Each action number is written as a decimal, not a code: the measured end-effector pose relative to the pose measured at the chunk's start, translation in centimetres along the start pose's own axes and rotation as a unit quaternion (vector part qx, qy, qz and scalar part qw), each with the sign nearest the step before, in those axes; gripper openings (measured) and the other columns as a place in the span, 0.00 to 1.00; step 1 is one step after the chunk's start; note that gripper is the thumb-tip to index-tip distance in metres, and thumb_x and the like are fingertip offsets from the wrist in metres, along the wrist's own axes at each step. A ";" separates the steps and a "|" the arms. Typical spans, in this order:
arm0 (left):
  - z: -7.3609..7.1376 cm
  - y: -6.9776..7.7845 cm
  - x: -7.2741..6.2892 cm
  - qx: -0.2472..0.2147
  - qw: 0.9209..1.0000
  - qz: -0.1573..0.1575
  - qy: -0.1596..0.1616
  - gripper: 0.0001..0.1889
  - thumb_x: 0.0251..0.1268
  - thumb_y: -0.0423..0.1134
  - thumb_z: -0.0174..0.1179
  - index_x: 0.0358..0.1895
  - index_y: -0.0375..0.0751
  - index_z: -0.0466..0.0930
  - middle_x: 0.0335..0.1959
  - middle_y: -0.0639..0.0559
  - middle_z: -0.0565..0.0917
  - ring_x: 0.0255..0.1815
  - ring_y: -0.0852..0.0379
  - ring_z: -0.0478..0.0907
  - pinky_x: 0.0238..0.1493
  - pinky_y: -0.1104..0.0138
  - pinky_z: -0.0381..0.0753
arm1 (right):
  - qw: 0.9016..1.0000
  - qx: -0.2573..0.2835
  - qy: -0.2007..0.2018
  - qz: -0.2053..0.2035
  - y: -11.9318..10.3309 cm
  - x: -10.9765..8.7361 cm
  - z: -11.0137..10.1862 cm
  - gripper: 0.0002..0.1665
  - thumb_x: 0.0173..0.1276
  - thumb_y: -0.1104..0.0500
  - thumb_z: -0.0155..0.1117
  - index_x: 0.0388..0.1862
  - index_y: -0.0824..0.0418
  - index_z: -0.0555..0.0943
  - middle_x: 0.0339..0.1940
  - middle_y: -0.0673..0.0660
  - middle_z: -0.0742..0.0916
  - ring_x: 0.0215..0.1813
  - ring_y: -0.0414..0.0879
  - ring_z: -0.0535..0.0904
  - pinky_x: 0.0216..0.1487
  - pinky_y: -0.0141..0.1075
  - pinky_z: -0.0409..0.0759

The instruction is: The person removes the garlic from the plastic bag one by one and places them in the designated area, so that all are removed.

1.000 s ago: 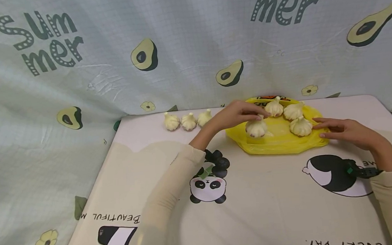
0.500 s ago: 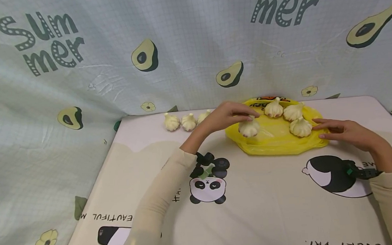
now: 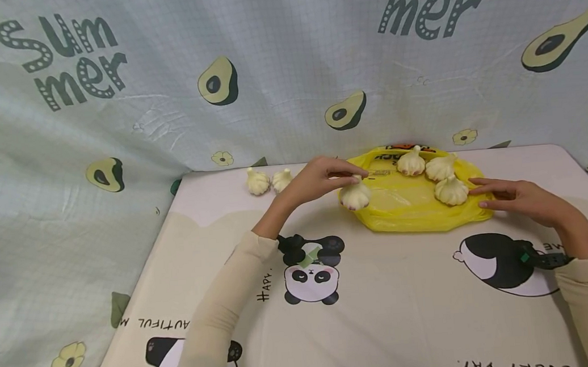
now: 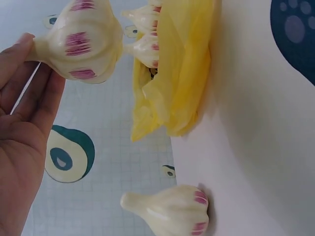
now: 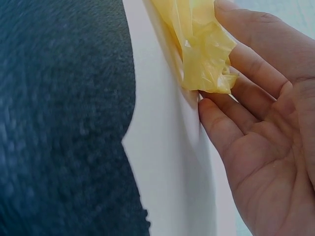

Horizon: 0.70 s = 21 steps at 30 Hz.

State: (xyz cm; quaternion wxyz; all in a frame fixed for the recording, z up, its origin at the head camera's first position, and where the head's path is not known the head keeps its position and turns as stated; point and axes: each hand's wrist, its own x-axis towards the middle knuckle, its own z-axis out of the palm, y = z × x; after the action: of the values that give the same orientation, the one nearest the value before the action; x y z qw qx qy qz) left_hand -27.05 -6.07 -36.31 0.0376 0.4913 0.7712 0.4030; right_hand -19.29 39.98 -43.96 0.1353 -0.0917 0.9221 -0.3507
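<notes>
My left hand [image 3: 319, 180] pinches a garlic bulb [image 3: 354, 195] by its stem, at the left edge of a yellow plastic bag [image 3: 404, 219]. In the left wrist view, the held bulb [image 4: 86, 42] is cream with purple streaks, its stem between thumb and fingers. At the bag's right edge, my right hand [image 3: 522, 199] rests with relaxed fingers; in the right wrist view the crumpled bag corner [image 5: 209, 64] lies against those fingers. Several bulbs sit on the bag: one at the back [image 3: 411, 163], one beside it [image 3: 440, 167], and one near my right fingertips [image 3: 451, 190].
Left of the bag, two more garlic bulbs show, one on the outside [image 3: 258, 181] and one partly behind my left hand [image 3: 281, 180]. A patterned cloth [image 3: 280, 127] hangs right behind the table [image 3: 385, 313], which has panda prints.
My left hand has carried the garlic bulb leftward, from over the bag to its left edge. It now hides the third bulb of the row. The right hand has stayed put.
</notes>
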 end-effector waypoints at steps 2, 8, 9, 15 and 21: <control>-0.2 -0.1 -0.5 0.005 1.000 -0.011 0.005 0.12 0.73 0.37 0.63 0.55 0.44 0.88 0.51 0.56 0.89 0.51 0.66 0.82 0.51 0.70 0.80 | 1.000 0.001 -0.004 -0.003 0.0 0.1 0.0 0.29 0.76 0.46 0.63 0.69 0.61 0.78 0.81 0.63 0.64 0.80 0.71 0.48 0.67 0.73 0.58; -0.8 -0.1 -1.6 -0.016 0.999 -0.036 0.017 0.12 0.73 0.36 0.63 0.55 0.41 0.88 0.53 0.52 0.88 0.54 0.63 0.82 0.55 0.69 0.81 | 1.000 -0.007 -0.008 -0.008 -0.1 0.3 0.1 0.28 0.76 0.48 0.62 0.68 0.62 0.78 0.80 0.69 0.63 0.80 0.72 0.50 0.67 0.72 0.59; -0.9 -0.1 -1.8 -0.019 0.999 -0.035 0.019 0.12 0.73 0.35 0.62 0.55 0.41 0.88 0.53 0.51 0.88 0.54 0.62 0.82 0.55 0.69 0.81 | 1.000 -0.010 -0.007 -0.009 -0.1 0.3 0.1 0.28 0.76 0.48 0.62 0.68 0.61 0.78 0.80 0.68 0.64 0.80 0.71 0.50 0.71 0.64 0.62; -1.3 -0.2 -2.8 -0.016 0.999 -0.030 0.032 0.12 0.74 0.35 0.61 0.55 0.40 0.87 0.53 0.51 0.87 0.56 0.61 0.82 0.58 0.68 0.80 | 1.000 -0.028 -0.002 -0.009 -0.1 0.2 -0.1 0.27 0.77 0.47 0.62 0.68 0.59 0.78 0.80 0.66 0.65 0.79 0.70 0.54 0.69 0.40 0.70; -1.4 0.1 -3.5 -0.022 0.998 -0.042 0.048 0.12 0.73 0.35 0.62 0.55 0.41 0.87 0.53 0.52 0.88 0.56 0.61 0.82 0.59 0.67 0.80 | 1.000 -0.026 -0.005 -0.003 -0.3 0.2 0.0 0.29 0.76 0.46 0.62 0.69 0.60 0.78 0.80 0.68 0.64 0.78 0.73 0.53 0.67 0.71 0.62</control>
State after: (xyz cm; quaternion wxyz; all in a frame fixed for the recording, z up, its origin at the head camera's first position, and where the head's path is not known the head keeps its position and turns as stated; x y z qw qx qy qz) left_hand -25.81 -9.65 -36.49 0.0281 0.4375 0.7831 0.4411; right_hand -19.46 39.71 -43.74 0.1367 -0.1002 0.9298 -0.3267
